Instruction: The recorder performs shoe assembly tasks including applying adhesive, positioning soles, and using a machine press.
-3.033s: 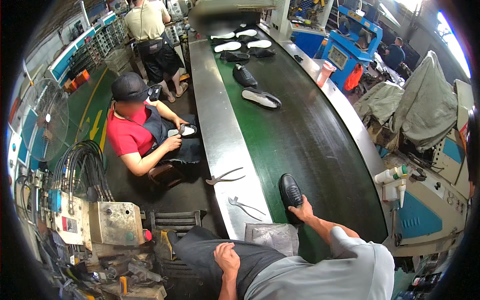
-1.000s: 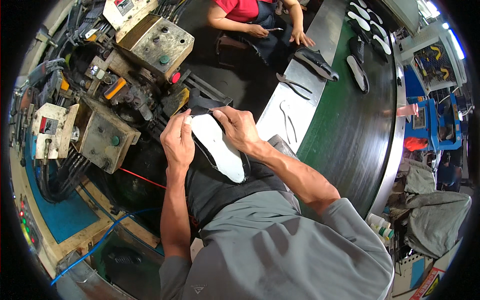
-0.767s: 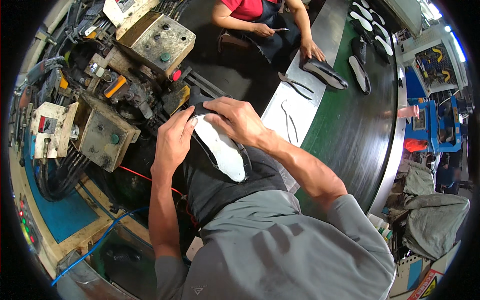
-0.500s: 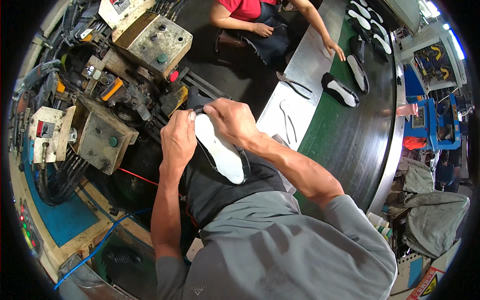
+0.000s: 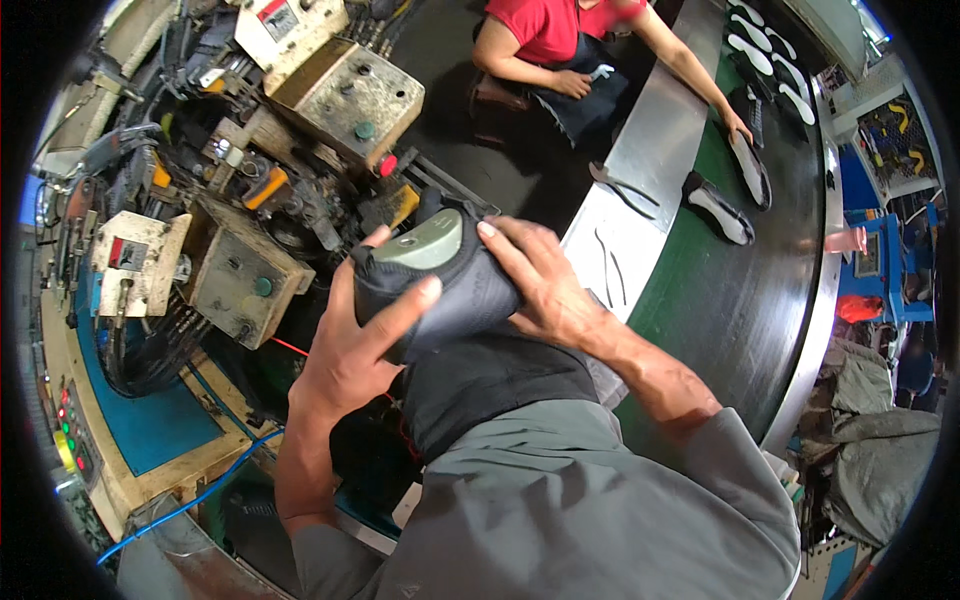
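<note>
Both hands hold a dark grey shoe upper [image 5: 440, 305] fitted over a shoe last [image 5: 430, 240], whose pale green top shows through the opening. My left hand [image 5: 350, 345] grips its left side, with the thumb and fingers spread along the fabric. On the other side, my right hand [image 5: 545, 280] has its thumb near the upper's collar edge and its fingers curled around the side. The shoe is held above my lap, and its sole is hidden from view.
Pliers [image 5: 625, 190] and a second hand tool [image 5: 610, 265] lie on a metal ledge [image 5: 670, 120] at right. Beside it a green conveyor [image 5: 680, 310] carries several shoes. A co-worker's hand [image 5: 738, 128] touches one shoe. Greasy machinery with a control box [image 5: 350, 100] stands at left.
The shoe has turned over: its white underside faced up before, and now the last's green top does. Both hands have shifted their hold. The co-worker's hand has reached a shoe on the conveyor.
</note>
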The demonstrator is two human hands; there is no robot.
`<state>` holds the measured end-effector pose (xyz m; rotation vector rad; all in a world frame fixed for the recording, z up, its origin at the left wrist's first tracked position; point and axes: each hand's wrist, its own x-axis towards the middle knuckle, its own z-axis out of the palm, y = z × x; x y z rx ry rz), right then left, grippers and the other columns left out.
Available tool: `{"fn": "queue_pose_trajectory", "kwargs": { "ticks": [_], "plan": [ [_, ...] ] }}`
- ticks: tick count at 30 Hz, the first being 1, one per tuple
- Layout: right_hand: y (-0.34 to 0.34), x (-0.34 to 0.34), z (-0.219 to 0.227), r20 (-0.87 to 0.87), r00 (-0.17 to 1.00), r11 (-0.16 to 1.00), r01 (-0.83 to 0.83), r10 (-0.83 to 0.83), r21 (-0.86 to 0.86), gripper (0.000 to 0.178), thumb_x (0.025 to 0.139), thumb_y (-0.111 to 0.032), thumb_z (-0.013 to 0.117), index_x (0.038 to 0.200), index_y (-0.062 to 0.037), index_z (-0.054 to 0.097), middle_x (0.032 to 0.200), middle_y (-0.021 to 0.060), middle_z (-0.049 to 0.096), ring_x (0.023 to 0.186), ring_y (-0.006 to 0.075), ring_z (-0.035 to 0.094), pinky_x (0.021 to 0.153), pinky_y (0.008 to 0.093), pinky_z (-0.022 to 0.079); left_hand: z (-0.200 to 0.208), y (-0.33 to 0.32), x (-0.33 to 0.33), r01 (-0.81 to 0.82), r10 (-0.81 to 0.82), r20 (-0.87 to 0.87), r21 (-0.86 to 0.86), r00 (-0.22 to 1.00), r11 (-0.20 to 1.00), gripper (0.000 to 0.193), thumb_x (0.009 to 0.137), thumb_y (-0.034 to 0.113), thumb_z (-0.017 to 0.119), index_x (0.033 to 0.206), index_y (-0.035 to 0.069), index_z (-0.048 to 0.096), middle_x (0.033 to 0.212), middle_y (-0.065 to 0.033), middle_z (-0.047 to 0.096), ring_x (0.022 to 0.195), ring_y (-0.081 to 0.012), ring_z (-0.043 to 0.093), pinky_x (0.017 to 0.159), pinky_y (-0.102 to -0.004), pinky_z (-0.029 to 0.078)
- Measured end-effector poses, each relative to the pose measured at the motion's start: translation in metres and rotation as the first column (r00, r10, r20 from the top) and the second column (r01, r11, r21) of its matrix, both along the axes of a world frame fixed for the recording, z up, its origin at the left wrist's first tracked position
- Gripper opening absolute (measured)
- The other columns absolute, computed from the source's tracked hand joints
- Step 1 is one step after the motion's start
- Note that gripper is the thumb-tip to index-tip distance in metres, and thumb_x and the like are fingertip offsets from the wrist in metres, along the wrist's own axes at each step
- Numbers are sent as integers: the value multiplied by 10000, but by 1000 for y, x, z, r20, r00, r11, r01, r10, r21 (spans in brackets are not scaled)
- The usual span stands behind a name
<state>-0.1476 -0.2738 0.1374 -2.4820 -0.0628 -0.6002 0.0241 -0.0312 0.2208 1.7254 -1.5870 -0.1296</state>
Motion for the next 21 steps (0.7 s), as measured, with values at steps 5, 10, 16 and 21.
{"fn": "queue_pose_trajectory", "kwargs": {
  "ticks": [5, 10, 16, 21],
  "plan": [
    [-23, 10, 31, 140, 990, 992, 3, 15, -127, 1358, 453, -29, 956, 1693, -147, 415, 1579, 244, 500, 1381, 468, 557, 1140, 572, 487, 6, -1, -12, -37, 56, 207, -95, 977, 995, 819, 662, -109, 747, 1433, 163, 709, 1400, -305, 542, 1231, -500, 634, 993, -522, 580],
    [-10, 0, 26, 116, 993, 998, 36, -30, -43, 1359, 464, -32, 955, 1699, -128, 398, 1582, 252, 490, 1373, 475, 554, 1142, 579, 479, -5, 0, -15, -47, 70, 179, -131, 981, 990, 797, 643, -82, 736, 1400, 166, 731, 1367, -314, 550, 1188, -506, 629, 953, -534, 581],
    [9, -12, 7, -9, 997, 991, 78, -78, 105, 1270, 605, -21, 911, 1730, -99, 326, 1572, 265, 485, 1350, 483, 556, 1165, 560, 468, -15, -8, -18, -97, 122, 181, -139, 976, 985, 692, 717, -8, 816, 1374, 197, 740, 1371, -316, 564, 1159, -484, 675, 893, -505, 608],
    [27, -25, -7, -264, 963, 872, 85, 52, 482, 1158, 816, -142, 905, 1755, -66, 232, 1536, 322, 552, 1400, 509, 568, 1207, 527, 450, -6, -29, -4, -126, 136, -134, 82, 981, 989, 649, 863, 17, 828, 1484, 96, 657, 1354, -255, 660, 1221, -479, 671, 1048, -480, 554]
  ]
}}
